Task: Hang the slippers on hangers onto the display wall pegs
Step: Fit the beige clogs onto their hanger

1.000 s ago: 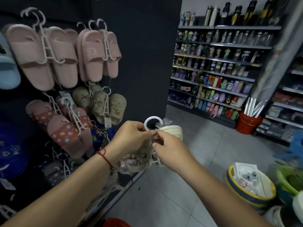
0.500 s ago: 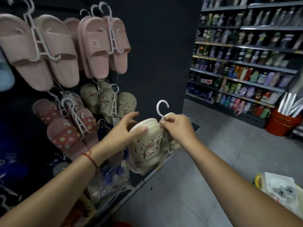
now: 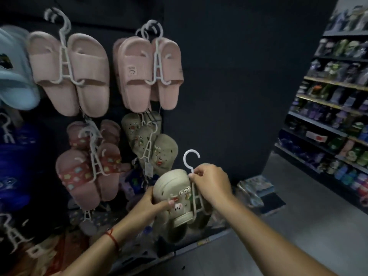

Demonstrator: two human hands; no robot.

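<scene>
I hold a pair of cream clog slippers with small charms on a white hanger, in front of the dark display wall. My left hand grips the front slipper from the left, thumb across its top. My right hand pinches the hanger stem just below its open hook. The hook points up and touches nothing. The second slipper is mostly hidden behind my right hand. A matching cream pair hangs on the wall just above left.
Two pink slide pairs hang in the top row, a red patterned pair below, blue slippers at far left. Shelves of bottles and cups line the right. Grey floor lies lower right.
The view swung left toward the wall. Both hands carried the cream pair up and closer to the wall. My left hand moved from the hook area to grip the front slipper.
</scene>
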